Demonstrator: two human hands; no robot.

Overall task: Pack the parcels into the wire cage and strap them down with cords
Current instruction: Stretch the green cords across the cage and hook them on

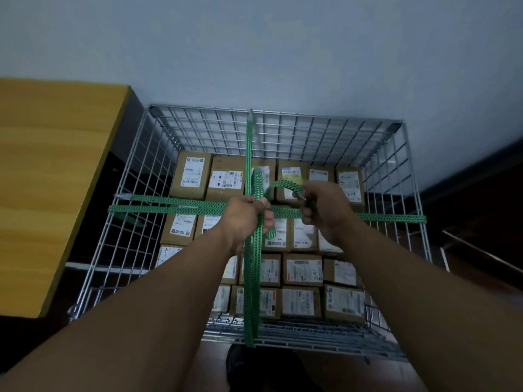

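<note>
A wire cage (402, 171) stands in front of me, its floor covered with several brown cardboard parcels (192, 175) bearing white labels. Green flat cords (175, 207) span the cage from left to right, and another green cord (249, 148) runs from the far rim to the near rim, crossing them at the middle. My left hand (243, 219) grips the front-to-back cord at the crossing. My right hand (322, 210) holds the end of a curved green loop (283, 184) with a metal hook just right of the crossing.
A yellow wooden tabletop (53, 176) lies to the left of the cage. A pale wall rises behind it. Dark floor and dark furniture (481, 250) are on the right. A dark shoe (240, 363) shows below the cage's near rim.
</note>
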